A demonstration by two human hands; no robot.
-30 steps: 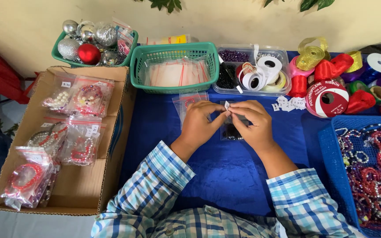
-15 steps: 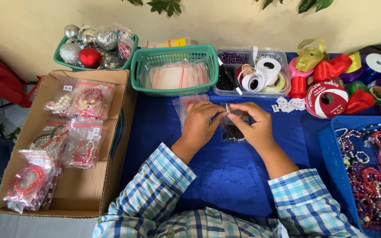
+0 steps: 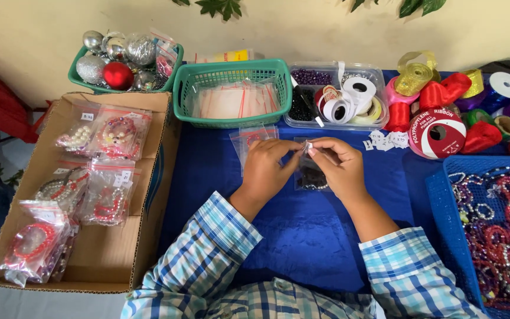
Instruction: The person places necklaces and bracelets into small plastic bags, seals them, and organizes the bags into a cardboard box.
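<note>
My left hand (image 3: 265,167) and my right hand (image 3: 340,167) meet over the blue tablecloth (image 3: 302,230), fingertips pinched together on a small white tag (image 3: 308,147). Just under the hands lies a small clear bag holding a dark beaded bracelet (image 3: 309,178). Another clear bag with a red strip (image 3: 250,139) lies beside my left hand. What exactly the fingertips pinch is partly hidden.
A cardboard box (image 3: 119,260) of bagged bracelets sits at the left. At the back are a green basket of empty bags (image 3: 231,75), a basket of baubles (image 3: 122,62) and a clear tub of beads and ribbon (image 3: 334,94). Ribbon spools (image 3: 441,133) and a blue tray of bracelets (image 3: 444,201) fill the right.
Both hands stay together at the same spot; the fingers have shifted slightly on the small tag. The view has drifted a little.
</note>
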